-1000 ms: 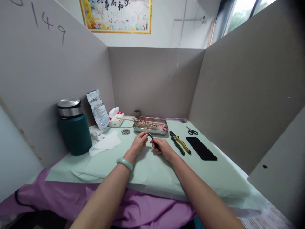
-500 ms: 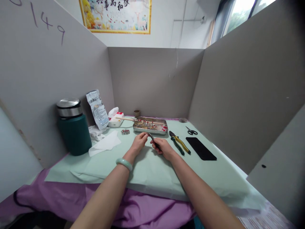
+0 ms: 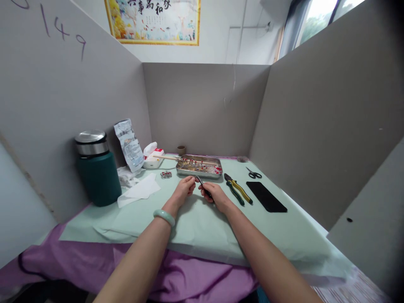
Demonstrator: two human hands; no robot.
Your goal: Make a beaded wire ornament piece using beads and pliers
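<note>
handwritten "149" on the left partition (image 3: pixel 110 97), preceded by a cut-off mark. wall poster (image 3: pixel 154 31) shows characters 事, 萬, 和 legibly. print on the upright bag (image 3: pixel 130 145) unreadable.

Dark-green cylindrical flask (image 3: pixel 98 179) with silver metal lid (image 3: pixel 91 136), left side of pale-green-covered table (image 3: pixel 280 240) | silver-white printed pouch (image 3: pixel 129 143) standing near it | flat black rectangular slab (image 3: pixel 267 196), right side | gold-bordered poster (image 3: pixel 154 21) above

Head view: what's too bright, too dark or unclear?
Head view: the window partly washes out; upper right corner dark; faint shadow on the green cover below the left hand, whose pinched piece is too small to identify.
</note>
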